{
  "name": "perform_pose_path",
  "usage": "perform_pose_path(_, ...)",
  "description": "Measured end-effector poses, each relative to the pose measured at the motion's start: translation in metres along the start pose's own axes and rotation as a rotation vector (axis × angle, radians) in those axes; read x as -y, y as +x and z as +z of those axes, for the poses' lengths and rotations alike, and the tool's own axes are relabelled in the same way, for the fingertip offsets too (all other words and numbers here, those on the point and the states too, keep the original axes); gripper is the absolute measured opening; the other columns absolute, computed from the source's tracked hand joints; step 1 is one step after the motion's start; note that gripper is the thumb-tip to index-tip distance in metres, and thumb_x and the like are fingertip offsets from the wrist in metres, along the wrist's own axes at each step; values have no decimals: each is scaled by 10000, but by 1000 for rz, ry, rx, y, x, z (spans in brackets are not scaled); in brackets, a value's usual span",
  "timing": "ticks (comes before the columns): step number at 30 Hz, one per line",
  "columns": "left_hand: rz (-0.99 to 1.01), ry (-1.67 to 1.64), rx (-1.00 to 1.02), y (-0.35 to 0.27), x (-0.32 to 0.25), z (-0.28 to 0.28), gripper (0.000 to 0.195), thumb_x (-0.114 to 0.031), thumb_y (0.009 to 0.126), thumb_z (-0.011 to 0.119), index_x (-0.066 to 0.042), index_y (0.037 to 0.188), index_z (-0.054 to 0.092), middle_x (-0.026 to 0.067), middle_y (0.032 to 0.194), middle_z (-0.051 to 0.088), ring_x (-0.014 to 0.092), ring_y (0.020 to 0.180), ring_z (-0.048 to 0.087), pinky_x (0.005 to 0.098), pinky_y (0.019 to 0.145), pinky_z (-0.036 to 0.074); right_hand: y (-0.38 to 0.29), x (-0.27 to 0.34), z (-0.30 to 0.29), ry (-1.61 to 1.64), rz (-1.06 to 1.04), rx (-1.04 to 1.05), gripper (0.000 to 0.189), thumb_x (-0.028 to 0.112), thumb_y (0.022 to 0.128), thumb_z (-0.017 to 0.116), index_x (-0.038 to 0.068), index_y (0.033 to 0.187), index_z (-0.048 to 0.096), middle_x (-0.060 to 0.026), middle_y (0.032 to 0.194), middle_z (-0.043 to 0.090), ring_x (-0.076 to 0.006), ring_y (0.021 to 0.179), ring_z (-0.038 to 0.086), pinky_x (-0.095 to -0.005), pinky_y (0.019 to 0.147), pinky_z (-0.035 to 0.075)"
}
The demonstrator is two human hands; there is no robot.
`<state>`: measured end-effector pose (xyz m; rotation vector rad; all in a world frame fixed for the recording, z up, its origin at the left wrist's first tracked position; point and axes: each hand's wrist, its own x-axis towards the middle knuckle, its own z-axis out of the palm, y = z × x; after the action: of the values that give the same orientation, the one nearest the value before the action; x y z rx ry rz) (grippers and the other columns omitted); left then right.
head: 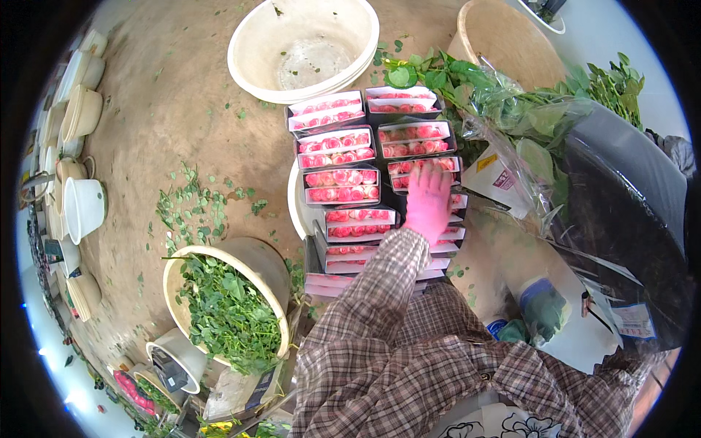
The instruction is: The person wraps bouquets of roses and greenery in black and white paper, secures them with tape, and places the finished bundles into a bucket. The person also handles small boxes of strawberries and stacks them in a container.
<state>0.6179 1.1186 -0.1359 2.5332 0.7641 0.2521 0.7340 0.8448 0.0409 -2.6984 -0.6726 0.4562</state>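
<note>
My left hand [429,205], in a pink glove, reaches forward over a boxed bundle of pink-and-white roses [401,167] in the right row. Its fingers lie on that bundle; whether they grip it cannot be told. Two rows of similar rose bundles [342,186], each in dark wrap with white dividers, stand packed together before me. Part of a white tub [296,197] shows at their left side. My right hand is out of view. On that side, a large black and clear plastic wrapper [619,219] holds leafy stems [465,76] beside the roses.
A wide white tub [306,49] lies beyond the roses, with a beige tub [509,44] to its right. At left, a tilted bucket [175,295] is full of cut leaves. Leaf litter [197,202] covers part of the floor. More buckets [83,208] line the far left.
</note>
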Motion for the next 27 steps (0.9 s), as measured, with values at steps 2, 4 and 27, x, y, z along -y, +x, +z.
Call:
perform_pose_path(2, -88, 40, -34, 28, 17, 5, 655, -334, 844, 682, -25, 1391, 498, 173, 1467, 446, 368, 1412, 340, 561, 1195, 197, -5, -3, 25, 12, 14, 27, 386, 170, 1012, 563, -79, 1307, 571, -148, 1194, 673, -203, 1046, 620, -311, 917, 477)
perform_pose_path(4, -143, 31, 39, 38, 32, 16, 694, -367, 850, 678, -32, 1421, 473, 178, 1501, 408, 375, 1432, 310, 561, 1194, 195, -11, 0, 34, 7, 38, 23, 389, 168, 1013, 563, -80, 1313, 567, -148, 1202, 671, -200, 1055, 618, -309, 925, 476)
perform_pose_path(27, -312, 125, 47, 29, 191, -43, 250, -313, 825, 740, -145, 1003, 683, 41, 1051, 611, 244, 1025, 590, 433, 898, 421, 229, 455, -26, -233, -1016, 56, 407, 244, 980, 617, -78, 1228, 610, -160, 1016, 705, -168, 916, 633, -301, 837, 506)
